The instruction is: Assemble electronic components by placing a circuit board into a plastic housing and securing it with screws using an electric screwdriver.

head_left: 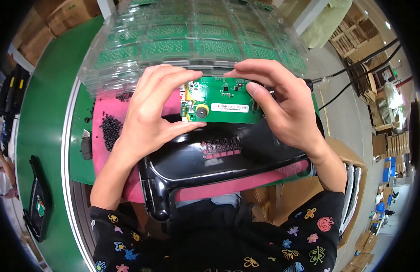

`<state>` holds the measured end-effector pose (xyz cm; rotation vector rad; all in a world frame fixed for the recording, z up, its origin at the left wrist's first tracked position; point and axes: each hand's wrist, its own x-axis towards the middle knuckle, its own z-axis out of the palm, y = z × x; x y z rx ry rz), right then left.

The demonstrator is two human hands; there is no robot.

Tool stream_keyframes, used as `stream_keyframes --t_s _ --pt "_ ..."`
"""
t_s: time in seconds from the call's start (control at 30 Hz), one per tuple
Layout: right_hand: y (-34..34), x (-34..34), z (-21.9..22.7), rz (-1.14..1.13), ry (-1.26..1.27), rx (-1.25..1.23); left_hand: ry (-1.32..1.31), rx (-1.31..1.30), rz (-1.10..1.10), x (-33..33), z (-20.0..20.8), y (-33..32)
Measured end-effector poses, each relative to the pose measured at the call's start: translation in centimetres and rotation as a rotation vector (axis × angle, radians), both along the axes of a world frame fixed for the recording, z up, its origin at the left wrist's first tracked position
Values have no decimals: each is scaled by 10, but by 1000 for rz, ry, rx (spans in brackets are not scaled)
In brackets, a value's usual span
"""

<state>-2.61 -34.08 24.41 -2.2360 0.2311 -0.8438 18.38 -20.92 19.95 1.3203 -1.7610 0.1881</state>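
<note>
Between both hands I hold a green circuit board [214, 94] with a white printed label, a round black component and small connectors at its left end. My left hand [146, 106] grips that end, fingertips at the top edge and thumb at the bottom edge. At the other end, my right hand [287, 109] has its thumb on the board's face and fingers behind the far edge. Just below the board lies a glossy black plastic housing [182, 158] with a handle-like bar and a patch of small key-shaped cutouts. The board hides part of its far side.
A pink mat [191, 194] lies under the housing. Small black parts [111, 129] are piled at its left. Clear plastic trays [196, 36] of green boards are stacked behind. A second black housing [36, 204] rests on the green surface [51, 122] at left. Black cables [341, 70] run at right.
</note>
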Motion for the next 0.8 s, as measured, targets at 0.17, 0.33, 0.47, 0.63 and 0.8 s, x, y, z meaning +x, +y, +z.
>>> stream_keyframes --t_s 0.17,0.33,0.47,0.63,0.8 --pt "14 -25 -3 -11 88 164 -13 54 -87 -9 -2 2" --pt "19 -27 -7 -62 82 138 42 78 -136 -12 -3 5" --pt "13 -28 -8 -130 111 -76 53 62 -167 -6 -10 5" --pt "23 -35 -13 -310 104 18 61 96 -193 -7 -6 3" --pt "10 -51 -19 -194 36 409 67 162 -90 6 -10 4"
